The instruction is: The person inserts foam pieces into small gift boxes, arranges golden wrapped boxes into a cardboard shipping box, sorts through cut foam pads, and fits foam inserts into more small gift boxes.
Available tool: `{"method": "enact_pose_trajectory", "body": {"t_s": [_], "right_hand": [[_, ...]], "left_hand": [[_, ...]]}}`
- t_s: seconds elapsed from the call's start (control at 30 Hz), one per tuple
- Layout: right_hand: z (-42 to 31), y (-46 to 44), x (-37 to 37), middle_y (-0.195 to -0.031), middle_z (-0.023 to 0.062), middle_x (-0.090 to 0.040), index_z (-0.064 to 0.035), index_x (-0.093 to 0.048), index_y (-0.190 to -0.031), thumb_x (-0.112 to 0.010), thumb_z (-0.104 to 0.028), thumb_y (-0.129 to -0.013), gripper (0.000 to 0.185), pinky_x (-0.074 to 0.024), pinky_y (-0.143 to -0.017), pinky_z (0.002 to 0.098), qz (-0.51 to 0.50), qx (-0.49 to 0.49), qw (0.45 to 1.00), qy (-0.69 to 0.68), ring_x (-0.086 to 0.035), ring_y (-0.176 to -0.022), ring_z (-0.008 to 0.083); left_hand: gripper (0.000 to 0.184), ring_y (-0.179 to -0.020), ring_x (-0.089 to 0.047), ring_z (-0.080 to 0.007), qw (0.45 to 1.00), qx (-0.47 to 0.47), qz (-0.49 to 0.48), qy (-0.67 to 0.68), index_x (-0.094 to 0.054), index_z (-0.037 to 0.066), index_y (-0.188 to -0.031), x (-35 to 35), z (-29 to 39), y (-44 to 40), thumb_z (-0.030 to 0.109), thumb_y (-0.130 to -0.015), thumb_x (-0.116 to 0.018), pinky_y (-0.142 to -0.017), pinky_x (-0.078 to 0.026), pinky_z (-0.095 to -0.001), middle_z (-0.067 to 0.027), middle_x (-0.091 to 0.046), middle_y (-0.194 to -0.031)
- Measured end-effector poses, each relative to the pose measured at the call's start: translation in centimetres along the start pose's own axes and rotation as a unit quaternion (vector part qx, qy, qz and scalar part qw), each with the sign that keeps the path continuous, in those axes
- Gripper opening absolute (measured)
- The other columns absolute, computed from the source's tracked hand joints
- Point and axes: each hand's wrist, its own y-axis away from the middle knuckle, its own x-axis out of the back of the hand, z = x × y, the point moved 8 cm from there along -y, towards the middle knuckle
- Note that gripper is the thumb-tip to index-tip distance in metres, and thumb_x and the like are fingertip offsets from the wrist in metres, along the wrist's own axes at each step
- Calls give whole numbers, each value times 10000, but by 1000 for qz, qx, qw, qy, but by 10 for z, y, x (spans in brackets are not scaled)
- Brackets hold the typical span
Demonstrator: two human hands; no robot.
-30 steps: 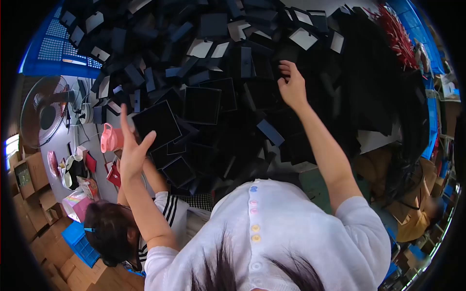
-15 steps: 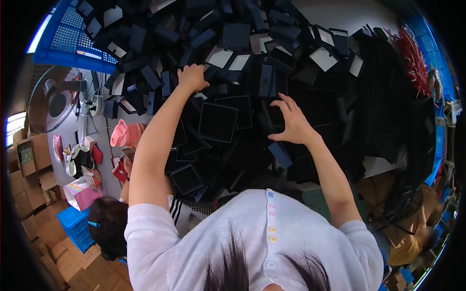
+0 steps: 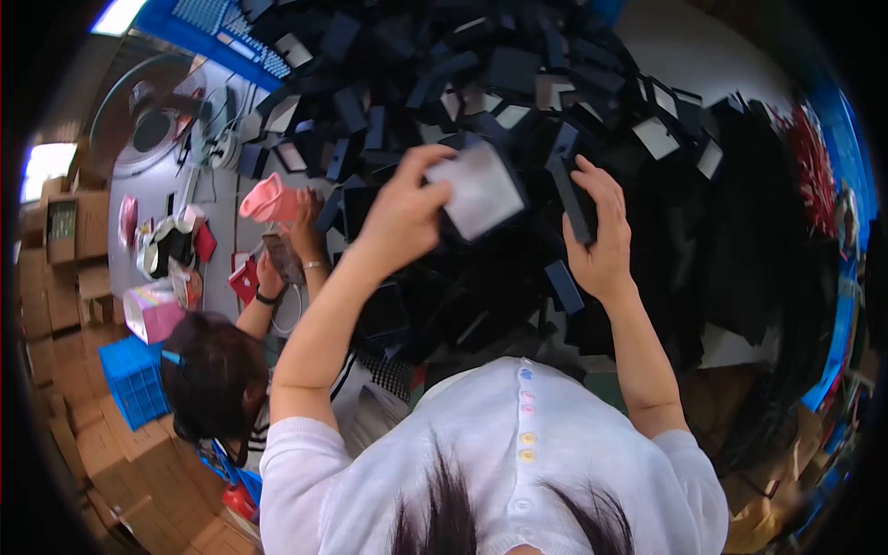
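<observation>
My left hand (image 3: pixel 405 208) grips the left edge of a square box part (image 3: pixel 479 191) with a pale inside, slightly blurred, between thumb and fingers. To its right, my right hand (image 3: pixel 601 231) is closed round a dark box part (image 3: pixel 573 199), held on edge with a narrow side showing. The two parts are apart. Behind and below them spreads a heap of dark blue and black boxes (image 3: pixel 513 69), some showing pale insides. A small blue box (image 3: pixel 563 286) lies just below my right hand.
A co-worker (image 3: pixel 217 370) sits at the left, holding a phone (image 3: pixel 284 259) near a pink cup (image 3: pixel 268 199). A fan (image 3: pixel 153 125) and a blue basket (image 3: pixel 217 32) stand at the upper left. Black material (image 3: pixel 740 222) and red strips (image 3: pixel 807 166) lie at the right.
My left hand reached into the heap and came back toward me with the pale-lined box part. My right hand, open before, has closed on a dark box part. The view has shifted.
</observation>
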Motion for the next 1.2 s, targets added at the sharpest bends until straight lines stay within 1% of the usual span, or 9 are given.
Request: {"method": "enact_pose_trajectory", "body": {"t_s": [0.23,0.33,0.43,0.57,0.63,0.83,0.93,1.1,1.2], "right_hand": [[-34,31,-28,-1484,222,-295,-13,-445,-1355,-558,-518,-850,724,-236,-1110,541,-204,26,977,59,-268,-1366,434],[-48,45,-27,-1484,256,-284,39,-430,-1351,-420,-626,-905,801,-203,-1117,557,-165,53,984,36,-257,-1382,439],[-51,54,-28,-1481,270,-288,60,-430,-1346,-350,-627,-934,805,-188,-1120,563,-195,63,977,54,-273,-1378,443],[-64,53,-24,-1433,215,-409,12,-515,-1319,-330,-510,-974,652,-192,-1131,529,-162,79,984,10,-323,-1368,412],[-54,54,-16,-1387,190,-479,0,-557,-1275,-354,-328,-973,490,-201,-1132,515,-78,31,991,-108,-366,-1351,390],[-75,60,-30,-1425,187,-435,7,-521,-1304,-389,-245,-964,443,-190,-1143,499,-176,128,976,-13,-333,-1379,359],[-37,62,-24,-1562,178,-171,-29,-315,-1457,-373,-241,-972,533,-153,-1159,452,-69,-83,988,-113,-139,-1452,353],[-39,74,-65,-1573,170,-142,-42,-173,-1507,-403,-203,-979,597,-132,-1171,425,-179,-108,974,-85,-148,-1455,322],[-41,83,-78,-1540,155,-250,-49,-120,-1506,-385,-213,-1002,592,-140,-1173,394,-168,-176,897,-369,-185,-1450,262]], "left_hand": [[524,-1123,-545,-262,852,175,236,434,-530,33,-1285,-57,32,37,-97,-787,-436,-942,-451,-327,-149,-493,-1247],[460,-1149,-497,-229,793,259,174,522,-344,74,-1425,-95,43,47,204,-984,-351,-995,-384,-319,-139,-454,-1283],[550,-1175,-466,-206,653,334,102,672,-191,113,-1478,-120,59,63,383,-1018,-323,-1012,-364,-320,-117,-438,-1291],[555,-1225,-499,-215,625,362,47,691,-389,109,-1388,-124,56,75,443,-953,-474,-1007,-437,-386,-91,-509,-1303],[497,-1185,-535,-229,502,391,-2,772,-460,106,-1316,-129,57,87,420,-933,-497,-993,-446,-412,-100,-567,-1238],[518,-1150,-534,-215,514,445,-9,733,-484,138,-1302,-136,59,102,447,-892,-554,-950,-478,-398,-90,-582,-1175],[572,-1104,-551,-179,583,354,45,730,-378,98,-1402,-115,55,87,213,-898,-623,-901,-492,-338,-84,-549,-1182],[713,-1038,-574,-180,652,404,27,641,-377,89,-1401,-96,34,103,41,-779,-725,-864,-502,-309,-94,-565,-1149],[719,-1002,-605,-216,755,423,116,487,-398,99,-1388,-58,7,136,-38,-756,-713,-822,-540,-321,-106,-573,-1147]]}}
